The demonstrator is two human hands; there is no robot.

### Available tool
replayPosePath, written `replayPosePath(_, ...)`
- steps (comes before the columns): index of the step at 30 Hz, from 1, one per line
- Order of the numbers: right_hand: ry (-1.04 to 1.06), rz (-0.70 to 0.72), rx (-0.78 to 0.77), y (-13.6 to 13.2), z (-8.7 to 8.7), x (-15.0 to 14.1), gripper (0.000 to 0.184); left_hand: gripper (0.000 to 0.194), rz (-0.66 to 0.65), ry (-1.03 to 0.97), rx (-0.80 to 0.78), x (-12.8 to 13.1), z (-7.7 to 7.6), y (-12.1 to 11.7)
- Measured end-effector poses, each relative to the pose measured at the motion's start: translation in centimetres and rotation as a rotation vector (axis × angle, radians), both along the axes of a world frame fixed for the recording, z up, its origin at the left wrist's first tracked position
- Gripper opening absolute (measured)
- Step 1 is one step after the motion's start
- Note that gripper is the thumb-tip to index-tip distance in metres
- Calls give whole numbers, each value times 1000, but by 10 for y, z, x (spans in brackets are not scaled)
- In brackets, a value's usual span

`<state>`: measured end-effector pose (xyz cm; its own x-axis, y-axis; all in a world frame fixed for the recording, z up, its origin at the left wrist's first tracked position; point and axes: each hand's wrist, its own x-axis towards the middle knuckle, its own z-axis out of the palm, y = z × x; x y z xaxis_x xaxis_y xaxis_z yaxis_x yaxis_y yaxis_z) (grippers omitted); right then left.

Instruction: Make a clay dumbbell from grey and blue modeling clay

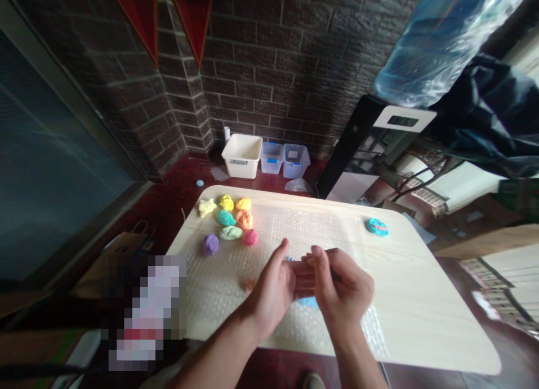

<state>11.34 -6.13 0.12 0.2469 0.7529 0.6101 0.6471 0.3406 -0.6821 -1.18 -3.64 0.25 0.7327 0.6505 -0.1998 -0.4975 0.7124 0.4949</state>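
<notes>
Two hands pressed together: left hand (269, 291) and right hand (341, 285) curl on blue dough (308, 302) (only small bits show), over bubble wrap (295, 226) on bench (421, 299), w/ 8 dough lumps (226, 218) near.

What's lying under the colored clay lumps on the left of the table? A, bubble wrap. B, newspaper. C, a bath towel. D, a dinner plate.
A. The clay lumps sit on a clear sheet of bubble wrap, its bubbles showing around them, and the sheet is spread over the wooden table.
</notes>
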Motion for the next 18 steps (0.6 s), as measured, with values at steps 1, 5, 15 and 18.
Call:
replayPosePath(1,139,-53,13,0,1,1,37,64,52,93,12,0,-3,2)
replayPosePath(5,887,-73,74,4,9,2,60,57,419,345,-31,0,-8,12)
replayPosePath(15,1651,307,-433,14,20,4,65,43,467,285,-99,1,-6,13)
replayPosePath(18,1566,290,-429,14,13,5,72,41,452,280,-100,0,-5,13)
